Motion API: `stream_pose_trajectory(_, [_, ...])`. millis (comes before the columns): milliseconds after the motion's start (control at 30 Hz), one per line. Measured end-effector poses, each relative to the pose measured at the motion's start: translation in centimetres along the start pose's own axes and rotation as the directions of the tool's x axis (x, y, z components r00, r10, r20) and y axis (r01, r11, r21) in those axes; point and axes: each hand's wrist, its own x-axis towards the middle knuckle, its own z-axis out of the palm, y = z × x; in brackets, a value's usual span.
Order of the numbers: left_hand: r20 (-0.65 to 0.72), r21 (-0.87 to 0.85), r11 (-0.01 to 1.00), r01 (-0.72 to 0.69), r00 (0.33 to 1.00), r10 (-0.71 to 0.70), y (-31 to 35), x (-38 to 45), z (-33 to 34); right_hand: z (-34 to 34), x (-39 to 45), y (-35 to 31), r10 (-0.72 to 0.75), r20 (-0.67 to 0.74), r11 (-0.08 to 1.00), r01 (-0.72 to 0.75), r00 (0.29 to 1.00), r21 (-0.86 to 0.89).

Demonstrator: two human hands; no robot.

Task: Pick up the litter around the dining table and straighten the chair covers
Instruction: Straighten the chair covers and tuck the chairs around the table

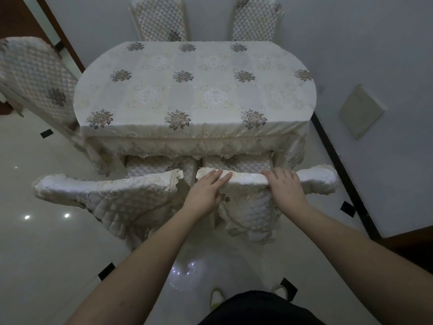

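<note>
Two chairs stand pushed in at the near side of the dining table (194,95), each with a cream quilted cover. My left hand (206,191) lies with straight fingers on the left part of the near right chair cover (314,178), along the top of the backrest. My right hand (284,186) rests on the same top edge further right, fingers bent over it. The near left chair cover (105,195) hangs rumpled over its backrest, untouched. No litter shows on the floor in view.
A floral cloth covers the table. Two more covered chairs (161,17) stand at the far side against the wall, and one (35,76) at the left end. A white wall with a black skirting runs close along the right. Glossy floor tiles (46,254) lie left and behind.
</note>
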Motion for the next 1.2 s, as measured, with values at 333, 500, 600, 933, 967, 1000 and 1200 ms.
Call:
stream_pose_trajectory(333, [0.146,0.209,0.972,0.109,0.979,-0.141,2.8,-0.9,-0.4,-1.6,-1.2,-0.1,0.034,0.225,0.991,-0.062,0.974,0.118])
stream_pose_trajectory(500, [0.119,0.226,0.963,0.144,0.978,-0.174,6.0,-1.5,-0.5,-2.3,-4.1,1.5,-0.044,0.286,0.992,0.009,0.957,0.123])
stream_pose_trajectory(600, [0.092,0.244,0.967,0.068,0.991,-0.093,9.2,-1.4,0.0,-3.1,-6.9,3.4,-0.062,0.283,0.990,0.022,0.957,0.140])
stream_pose_trajectory(933, [0.179,0.348,0.913,0.211,0.941,-0.286,17.3,1.6,3.0,-3.2,-18.4,12.0,0.069,0.377,0.975,-0.143,0.924,0.171])
stream_pose_trajectory(967, [0.155,0.358,0.906,0.224,0.943,-0.295,17.5,1.4,3.4,-3.3,-18.8,12.5,0.079,0.362,0.973,-0.151,0.929,0.176])
stream_pose_trajectory(1000, [0.133,0.375,0.898,0.232,0.944,-0.300,17.5,1.2,3.7,-3.4,-19.2,12.8,0.086,0.342,0.971,-0.156,0.936,0.183])
stream_pose_trajectory(1200, [0.129,0.406,0.886,0.224,0.946,-0.298,17.7,1.1,3.3,-4.4,-19.8,12.9,0.116,0.248,0.953,-0.178,0.962,0.246])
